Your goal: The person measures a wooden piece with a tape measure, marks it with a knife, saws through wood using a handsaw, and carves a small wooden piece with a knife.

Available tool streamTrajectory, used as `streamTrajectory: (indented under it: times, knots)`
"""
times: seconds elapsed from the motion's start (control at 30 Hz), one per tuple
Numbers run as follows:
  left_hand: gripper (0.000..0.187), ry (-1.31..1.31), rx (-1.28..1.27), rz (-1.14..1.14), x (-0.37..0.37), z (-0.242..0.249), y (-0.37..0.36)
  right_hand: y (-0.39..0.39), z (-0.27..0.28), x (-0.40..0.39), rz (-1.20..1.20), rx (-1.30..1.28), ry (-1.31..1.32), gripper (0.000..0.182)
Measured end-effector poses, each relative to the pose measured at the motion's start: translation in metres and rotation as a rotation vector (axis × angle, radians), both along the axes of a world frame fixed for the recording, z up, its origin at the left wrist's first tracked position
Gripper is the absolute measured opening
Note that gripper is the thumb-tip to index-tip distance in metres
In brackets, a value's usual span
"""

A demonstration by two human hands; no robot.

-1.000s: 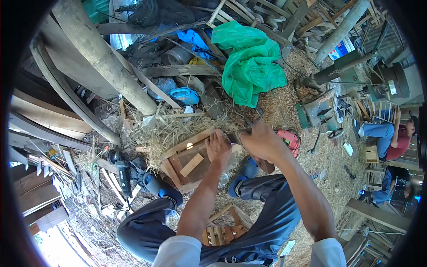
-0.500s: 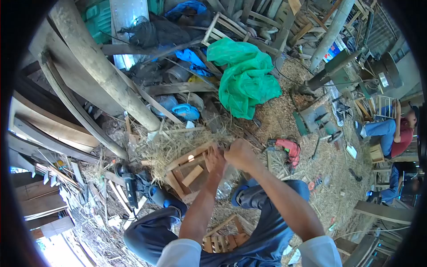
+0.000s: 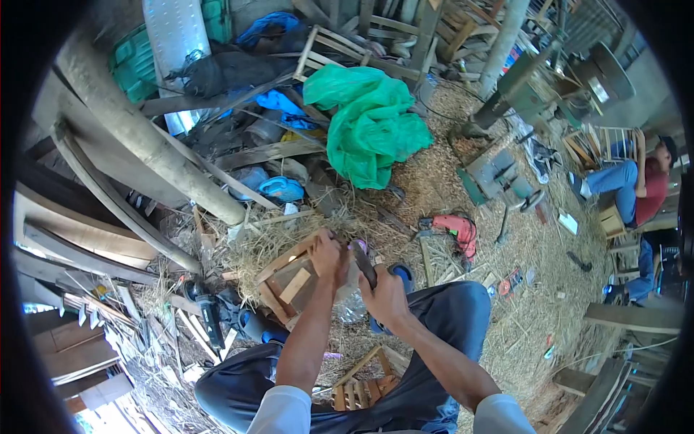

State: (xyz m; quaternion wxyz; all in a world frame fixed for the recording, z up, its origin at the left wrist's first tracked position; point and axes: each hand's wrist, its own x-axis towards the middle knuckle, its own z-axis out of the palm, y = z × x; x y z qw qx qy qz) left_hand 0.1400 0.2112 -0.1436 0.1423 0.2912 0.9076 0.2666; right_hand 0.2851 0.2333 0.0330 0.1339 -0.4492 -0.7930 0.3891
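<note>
A small wooden frame (image 3: 272,300) with a pale slat (image 3: 295,285) across it rests on the straw in front of me. My left hand (image 3: 327,257) has its fingers closed over the frame's top right corner. Just to the right, my right hand (image 3: 385,296) grips a dark, elongated tool (image 3: 363,264), which points up and slightly left, apart from the frame. The tool's lower end is hidden in my fist, and I cannot tell its exact kind. Between my legs lies a second wooden piece with slats (image 3: 358,394).
A red power drill (image 3: 457,233) lies to the right, and a black power tool (image 3: 210,311) to the left. Green plastic sheeting (image 3: 372,130) is heaped ahead. A green machine (image 3: 499,173) stands beyond the drill. A person (image 3: 640,181) sits at far right.
My right hand has moved away from my left hand, down and to the right, and the dark tool now shows in it. My left hand stays at the frame's corner. The view has shifted.
</note>
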Motion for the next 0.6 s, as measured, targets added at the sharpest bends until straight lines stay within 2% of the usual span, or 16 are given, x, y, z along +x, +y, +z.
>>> streamTrajectory:
  times: [0.07, 0.1, 0.2, 0.27, 0.33, 0.37, 0.43, 0.47, 0.53, 0.6]
  knots:
    - [0.022, 0.112, -0.028, 0.050, 0.002, -0.002, 0.001, -0.002, 0.010, 0.004, 0.014, 0.004, 0.133, 0.033]
    - [0.018, 0.187, 0.028, -0.026, 0.006, 0.013, -0.001, 0.001, 0.030, 0.001, 0.007, 0.033, 0.227, 0.032]
    - [0.017, 0.155, 0.071, 0.027, 0.005, 0.013, -0.002, 0.039, 0.091, -0.003, 0.047, -0.024, 0.229, 0.034]
    - [0.017, 0.072, 0.168, 0.030, 0.002, 0.023, -0.007, 0.079, 0.104, 0.012, 0.101, -0.012, 0.146, 0.037]
    - [0.025, 0.046, 0.487, -0.049, 0.005, 0.018, -0.016, 0.117, 0.099, 0.037, 0.161, -0.167, 0.144, 0.038]
    - [0.025, 0.044, 0.478, -0.053, 0.007, 0.021, -0.022, 0.130, 0.094, 0.046, 0.156, -0.176, 0.144, 0.038]
    - [0.030, 0.225, 0.333, -0.390, 0.012, 0.044, -0.034, 0.149, 0.083, 0.062, 0.318, -0.242, 0.088, 0.035]
    - [0.030, 0.225, 0.323, -0.395, 0.015, 0.055, -0.037, 0.155, 0.073, 0.069, 0.315, -0.252, 0.092, 0.035]
    - [0.034, 0.310, 0.233, -0.581, 0.019, 0.069, -0.041, 0.165, 0.041, 0.076, 0.455, -0.228, 0.109, 0.032]
    - [0.035, 0.243, 0.200, -0.547, 0.015, 0.065, -0.043, 0.169, 0.011, 0.079, 0.483, -0.224, 0.084, 0.033]
